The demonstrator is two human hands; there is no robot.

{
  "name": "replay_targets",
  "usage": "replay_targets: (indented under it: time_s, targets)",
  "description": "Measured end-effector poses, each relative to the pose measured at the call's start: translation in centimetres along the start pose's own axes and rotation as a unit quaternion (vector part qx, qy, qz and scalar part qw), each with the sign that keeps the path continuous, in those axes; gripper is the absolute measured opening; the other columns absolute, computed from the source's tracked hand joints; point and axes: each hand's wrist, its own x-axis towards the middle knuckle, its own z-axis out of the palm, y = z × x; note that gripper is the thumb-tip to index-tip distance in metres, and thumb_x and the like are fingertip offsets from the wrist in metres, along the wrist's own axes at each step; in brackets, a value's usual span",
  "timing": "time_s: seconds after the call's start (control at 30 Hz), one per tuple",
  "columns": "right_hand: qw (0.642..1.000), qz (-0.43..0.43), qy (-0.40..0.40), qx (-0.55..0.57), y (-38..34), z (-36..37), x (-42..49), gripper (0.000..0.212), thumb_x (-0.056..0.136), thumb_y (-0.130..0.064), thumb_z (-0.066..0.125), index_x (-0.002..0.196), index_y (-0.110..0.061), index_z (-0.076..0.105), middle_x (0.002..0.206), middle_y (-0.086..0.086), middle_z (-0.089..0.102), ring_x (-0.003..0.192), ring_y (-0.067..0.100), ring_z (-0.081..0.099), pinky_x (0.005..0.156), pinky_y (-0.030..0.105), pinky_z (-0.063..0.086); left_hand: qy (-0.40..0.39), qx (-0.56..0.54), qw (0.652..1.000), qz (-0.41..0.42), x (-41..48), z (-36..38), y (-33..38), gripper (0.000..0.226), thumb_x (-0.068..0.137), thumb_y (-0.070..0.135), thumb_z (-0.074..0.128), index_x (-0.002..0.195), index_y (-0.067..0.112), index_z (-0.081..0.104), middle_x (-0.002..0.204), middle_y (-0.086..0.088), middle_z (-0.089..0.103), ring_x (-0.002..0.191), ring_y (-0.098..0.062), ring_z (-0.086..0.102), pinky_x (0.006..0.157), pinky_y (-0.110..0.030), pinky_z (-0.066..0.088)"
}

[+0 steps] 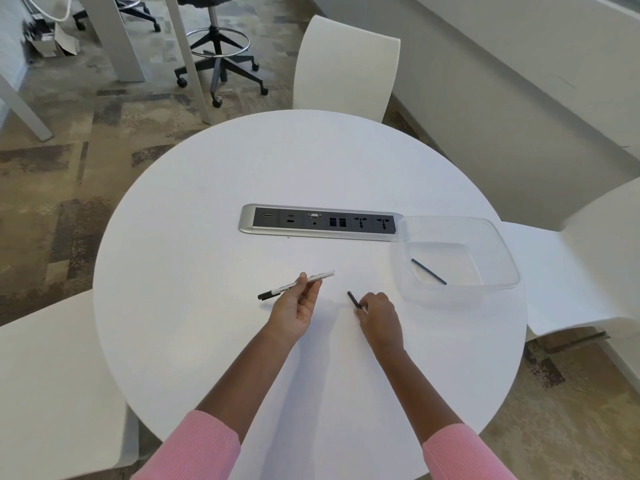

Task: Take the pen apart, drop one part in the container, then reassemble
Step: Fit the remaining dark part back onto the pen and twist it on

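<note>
Pen barrel [298, 284] lay pinched in your left hand [294, 311], raised just above the table [207, 209], black cap end pointing left. Your right hand [379, 315] closed its fingertips on a small dark part [354, 300]. The thin refill [428, 271] rested in the clear container [498, 237]. Judging from this, you needed to keep the barrel steady and bring the small part straight toward its open end.

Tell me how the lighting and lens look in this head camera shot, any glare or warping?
Head view: soft even light, faint shadows under both hands; the white table is bright, nearly washed out; wide-angle bending curves its edge; the clear container barely stands out.
</note>
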Motion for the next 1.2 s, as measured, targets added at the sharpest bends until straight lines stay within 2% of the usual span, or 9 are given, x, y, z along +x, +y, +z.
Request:
replay_targets:
  time_s: [0.13, 0.27, 0.37, 0.5, 0.63, 0.7, 0.87, 1.1, 1.2]
  targets:
    - [0.999, 0.018, 0.007, 0.035, 0.1, 0.0, 0.1, 0.011, 0.086, -0.005, 0.050, 0.092, 0.002, 0.057, 0.100, 0.018, 0.058, 0.092, 0.033, 0.056, 0.074, 0.038, 0.045, -0.001, 0.004, 1.000, -0.004, -0.1, -0.1, 0.2, 0.013, 0.087, -0.001, 0.055, 0.074, 0.001, 0.055, 0.078, -0.010, 0.057, 0.074, -0.019, 0.060, 0.090, -0.025, 0.046]
    - [0.976, 0.070, 0.004, 0.206, 0.2, -0.7, -0.2, 0.004, 0.082, -0.004, 0.057, 0.085, -0.004, 0.061, 0.084, 0.007, 0.060, 0.078, 0.022, 0.055, 0.068, 0.028, 0.041, 0.000, 0.007, 1.000, -0.004, -0.2, -0.1, 0.2, 0.013, 0.087, -0.002, 0.055, 0.074, 0.001, 0.055, 0.077, -0.010, 0.058, 0.074, -0.019, 0.061, 0.091, -0.028, 0.047]
    - [0.955, 0.059, 0.018, 0.290, -0.1, -1.6, -0.7, 0.008, 0.084, -0.006, 0.056, 0.089, -0.007, 0.062, 0.079, 0.005, 0.060, 0.063, 0.017, 0.055, 0.060, 0.022, 0.047, 0.006, 0.013, 1.000, -0.008, -0.1, 0.0, 0.0, 0.013, 0.086, -0.002, 0.057, 0.073, 0.000, 0.057, 0.063, -0.010, 0.064, 0.061, -0.019, 0.067, 0.088, -0.024, 0.049]
    - [0.939, 0.023, 0.046, 0.339, -0.9, -3.0, -1.5, 0.014, 0.086, -0.011, 0.056, 0.095, -0.015, 0.066, 0.074, 0.001, 0.059, 0.061, 0.014, 0.056, 0.055, 0.007, 0.048, 0.010, 0.012, 1.000, -0.009, 0.1, 0.0, -0.1, 0.013, 0.086, -0.003, 0.056, 0.073, -0.001, 0.057, 0.049, -0.008, 0.065, 0.069, -0.018, 0.062, 0.089, -0.027, 0.048]
    - [0.936, -0.017, 0.062, 0.347, -2.0, -4.1, -2.1, 0.017, 0.086, -0.010, 0.056, 0.092, -0.021, 0.067, 0.084, 0.004, 0.059, 0.066, 0.016, 0.056, 0.058, 0.008, 0.049, 0.011, 0.015, 1.000, -0.006, 0.2, 0.1, -0.2, 0.013, 0.086, -0.004, 0.056, 0.073, -0.001, 0.057, 0.059, -0.010, 0.065, 0.073, -0.019, 0.061, 0.094, -0.030, 0.046]
    - [0.939, -0.030, 0.069, 0.335, -2.5, -4.4, -2.3, 0.017, 0.086, -0.009, 0.056, 0.093, -0.021, 0.067, 0.088, 0.005, 0.059, 0.068, 0.017, 0.055, 0.069, 0.023, 0.052, 0.010, 0.018, 1.000, -0.007, 0.2, 0.2, -0.3, 0.012, 0.086, -0.003, 0.056, 0.074, -0.001, 0.057, 0.069, -0.011, 0.063, 0.075, -0.020, 0.060, 0.095, -0.031, 0.045]
    - [0.948, -0.053, 0.067, 0.306, -2.8, -4.6, -2.5, 0.018, 0.086, -0.009, 0.056, 0.095, -0.019, 0.067, 0.089, 0.005, 0.057, 0.070, 0.015, 0.055, 0.075, 0.036, 0.052, 0.005, 0.029, 1.000, -0.009, -0.2, 0.5, -0.5, 0.012, 0.087, -0.002, 0.056, 0.074, -0.001, 0.057, 0.059, -0.010, 0.066, 0.075, -0.019, 0.060, 0.095, -0.031, 0.046]
    - [0.956, -0.069, 0.079, 0.275, -2.5, -4.5, -2.3, 0.020, 0.086, -0.007, 0.056, 0.093, -0.022, 0.067, 0.089, 0.005, 0.056, 0.066, 0.006, 0.054, 0.061, 0.005, 0.043, 0.001, 0.029, 1.000, -0.003, -0.5, 0.4, -0.5, 0.012, 0.086, -0.003, 0.056, 0.074, -0.001, 0.057, 0.060, -0.010, 0.065, 0.075, -0.020, 0.060, 0.092, -0.031, 0.046]
    - [0.964, -0.087, 0.090, 0.233, -2.5, -4.5, -2.4, 0.021, 0.085, -0.006, 0.056, 0.095, -0.020, 0.068, 0.088, 0.007, 0.054, 0.066, 0.003, 0.054, 0.059, 0.002, 0.042, -0.005, 0.042, 0.999, 0.002, -0.6, 0.3, -0.5, 0.011, 0.087, -0.003, 0.055, 0.076, -0.001, 0.057, 0.073, -0.011, 0.062, 0.075, -0.019, 0.060, 0.093, -0.033, 0.045]
